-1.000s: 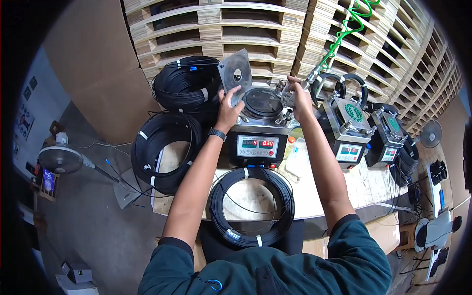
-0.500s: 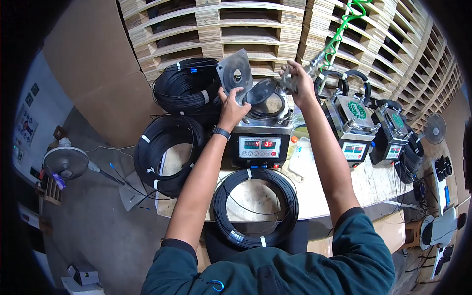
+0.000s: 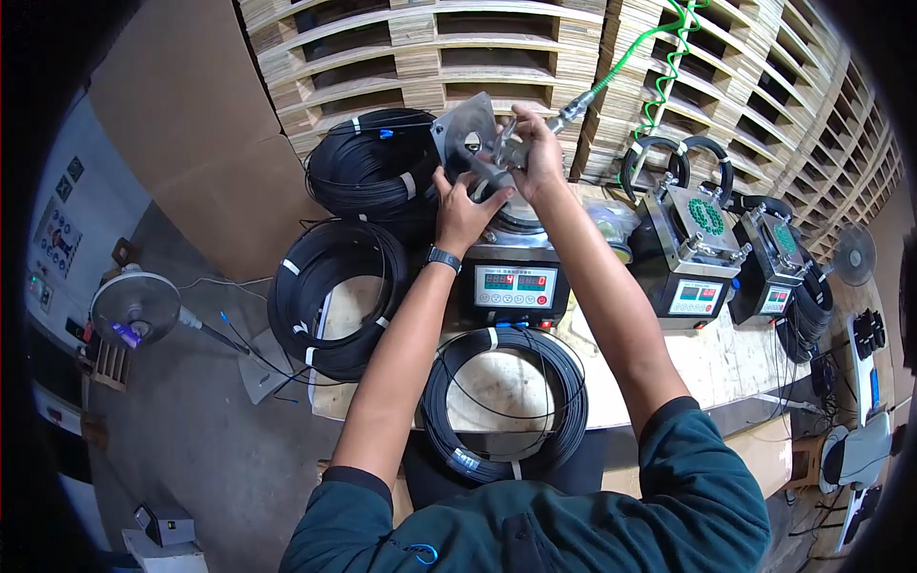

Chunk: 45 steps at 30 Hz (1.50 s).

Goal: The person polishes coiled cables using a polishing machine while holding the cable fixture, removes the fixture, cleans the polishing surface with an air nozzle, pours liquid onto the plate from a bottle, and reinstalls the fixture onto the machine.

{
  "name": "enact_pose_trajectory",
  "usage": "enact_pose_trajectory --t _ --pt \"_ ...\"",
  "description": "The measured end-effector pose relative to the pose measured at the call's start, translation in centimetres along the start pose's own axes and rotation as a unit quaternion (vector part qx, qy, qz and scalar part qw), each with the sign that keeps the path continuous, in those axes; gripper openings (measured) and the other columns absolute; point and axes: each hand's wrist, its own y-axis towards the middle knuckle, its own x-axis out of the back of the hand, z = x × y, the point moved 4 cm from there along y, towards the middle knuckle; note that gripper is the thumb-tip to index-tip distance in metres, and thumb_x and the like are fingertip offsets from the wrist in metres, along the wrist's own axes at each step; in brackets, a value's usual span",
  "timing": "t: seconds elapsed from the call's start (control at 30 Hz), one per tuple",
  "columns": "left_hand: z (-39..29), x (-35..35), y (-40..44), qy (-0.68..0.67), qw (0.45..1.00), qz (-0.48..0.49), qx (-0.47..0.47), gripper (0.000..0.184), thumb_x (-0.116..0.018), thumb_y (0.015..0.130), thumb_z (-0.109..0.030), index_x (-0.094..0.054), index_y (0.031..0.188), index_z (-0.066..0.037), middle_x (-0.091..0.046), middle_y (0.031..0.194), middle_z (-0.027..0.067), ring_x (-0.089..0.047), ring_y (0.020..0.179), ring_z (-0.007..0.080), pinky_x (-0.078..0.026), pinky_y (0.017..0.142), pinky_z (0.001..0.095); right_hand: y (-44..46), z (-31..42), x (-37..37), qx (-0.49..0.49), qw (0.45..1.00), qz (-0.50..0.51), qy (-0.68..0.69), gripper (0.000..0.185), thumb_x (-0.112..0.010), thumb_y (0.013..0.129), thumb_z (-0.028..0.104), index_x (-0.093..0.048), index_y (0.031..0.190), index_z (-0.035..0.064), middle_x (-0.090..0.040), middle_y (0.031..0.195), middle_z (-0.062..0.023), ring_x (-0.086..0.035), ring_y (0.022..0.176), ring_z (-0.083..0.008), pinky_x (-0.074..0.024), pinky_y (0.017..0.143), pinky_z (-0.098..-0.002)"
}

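Above the middle machine (image 3: 516,258), my left hand (image 3: 463,215) is closed on the lower edge of a square metal plate (image 3: 457,122) with a round hole, which stands tilted. A grey disc-like piece (image 3: 492,175) shows by my left fingers, partly blurred and covered. My right hand (image 3: 540,158) is wrapped round an air blow gun (image 3: 516,151), held close to the plate's face. A metal coupling (image 3: 573,107) joins the gun to a green coiled hose (image 3: 630,59). The machine's top is partly hidden by my hands, and its red and green display is lit.
A coil of black cable (image 3: 504,460) lies at the table's front edge, with more coils (image 3: 285,306) at left. Two similar machines (image 3: 693,277) stand on the right. Wooden pallets (image 3: 497,24) rise behind, and a fan (image 3: 138,304) stands at left.
My right hand has brought the air blow gun left and down, right up to the plate. The hose now stretches further left. My left hand still holds the plate, and the machine's right display reading differs.
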Motion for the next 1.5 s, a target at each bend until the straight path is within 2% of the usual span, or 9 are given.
enact_pose_trajectory --t 0.03,0.1,0.23,0.37,0.77,1.0,1.17,1.27,1.5 --pt "0.9 -0.5 0.2 0.007 0.999 -0.022 -0.023 0.076 -0.079 0.074 -0.059 -0.065 0.111 0.005 -0.032 0.141 0.0383 -0.047 0.126 0.0498 -0.043 0.105 0.0461 0.0 -0.7 0.3 -0.008 1.000 0.017 -0.001 0.037 -0.048 0.092 0.016 -0.051 0.128 0.0091 -0.058 0.108 -0.0112 -0.062 0.096 -0.0241 -0.0593 0.074 -0.0621" --pt "0.2 -0.3 0.1 -0.028 0.997 -0.038 -0.054 0.055 -0.071 0.088 -0.041 -0.066 0.104 0.011 -0.036 0.139 0.0396 -0.043 0.129 0.0494 -0.037 0.109 0.0456 -0.5 -1.9 1.8 -0.009 1.000 -0.003 -0.007 0.030 -0.050 0.094 0.018 -0.054 0.122 0.0094 -0.058 0.104 -0.0099 -0.063 0.094 -0.0239 -0.0602 0.074 -0.0586" --pt "0.9 -0.5 -0.3 -0.055 0.996 -0.067 -0.015 0.034 -0.059 0.093 -0.021 -0.065 0.103 0.011 -0.040 0.138 0.0387 -0.040 0.132 0.0484 -0.035 0.111 0.0462 -1.0 -2.9 4.9 -0.041 0.997 -0.067 -0.004 0.022 -0.049 0.089 0.010 -0.057 0.110 0.0108 -0.058 0.099 -0.0087 -0.061 0.082 -0.0203 -0.0613 0.070 -0.0486" --pt "0.7 -0.4 -0.4 -0.068 0.996 -0.055 0.001 0.035 -0.057 0.095 -0.021 -0.064 0.104 0.012 -0.039 0.141 0.0359 -0.039 0.132 0.0482 -0.034 0.111 0.0458 -3.2 -1.5 6.4 -0.044 0.995 -0.068 -0.056 0.004 -0.051 0.093 0.011 -0.054 0.096 0.0113 -0.059 0.088 -0.0076 -0.061 0.078 -0.0202 -0.0590 0.066 -0.0453" --pt "0.6 -0.4 -0.4 -0.071 0.996 -0.054 0.007 0.032 -0.055 0.096 -0.017 -0.062 0.109 0.011 -0.037 0.140 0.0379 -0.038 0.132 0.0497 -0.032 0.112 0.0467 -3.3 -1.5 3.4 -0.047 0.998 0.021 -0.027 0.005 -0.050 0.086 0.001 -0.052 0.089 0.0054 -0.060 0.089 -0.0126 -0.062 0.082 -0.0244 -0.0566 0.078 -0.0362" --pt "0.5 -0.3 -0.5 -0.086 0.995 -0.054 -0.013 0.032 -0.055 0.095 -0.015 -0.059 0.116 0.010 -0.038 0.139 0.0376 -0.038 0.131 0.0502 -0.032 0.111 0.0469 -1.4 -1.2 0.6 -0.033 0.998 0.047 -0.032 0.005 -0.049 0.090 0.002 -0.054 0.092 0.0052 -0.064 0.084 -0.0112 -0.064 0.074 -0.0217 -0.0549 0.069 -0.0359" --pt "0.7 -0.5 -0.5 -0.068 0.996 -0.054 -0.001 0.034 -0.055 0.094 -0.015 -0.059 0.114 0.012 -0.038 0.139 0.0365 -0.039 0.131 0.0495 -0.032 0.112 0.0466 3.1 -2.2 3.4 0.071 0.992 -0.049 -0.097 0.006 -0.053 0.094 0.008 -0.056 0.090 0.0045 -0.064 0.078 -0.0094 -0.063 0.072 -0.0192 -0.0517 0.069 -0.0326" --pt "0.7 -0.3 -0.5 -0.059 0.996 -0.062 -0.012 0.033 -0.054 0.094 -0.015 -0.059 0.114 0.011 -0.041 0.138 0.0354 -0.040 0.130 0.0484 -0.033 0.111 0.0467 2.1 -1.5 5.0 0.064 0.978 -0.119 -0.156 0.009 -0.057 0.093 0.010 -0.058 0.085 0.0046 -0.063 0.075 -0.0071 -0.060 0.067 -0.0166 -0.0483 0.068 -0.0309" --pt "0.0 -0.1 -0.5 -0.064 0.995 -0.075 -0.026 0.033 -0.053 0.094 -0.014 -0.058 0.117 0.010 -0.047 0.132 0.0319 -0.044 0.125 0.0462 -0.035 0.108 0.0470 -2.3 -2.1 6.1 0.006 0.984 -0.094 -0.148 0.009 -0.054 0.093 0.008 -0.056 0.085 0.0057 -0.061 0.074 -0.0066 -0.059 0.064 -0.0165 -0.0473 0.059 -0.0316"
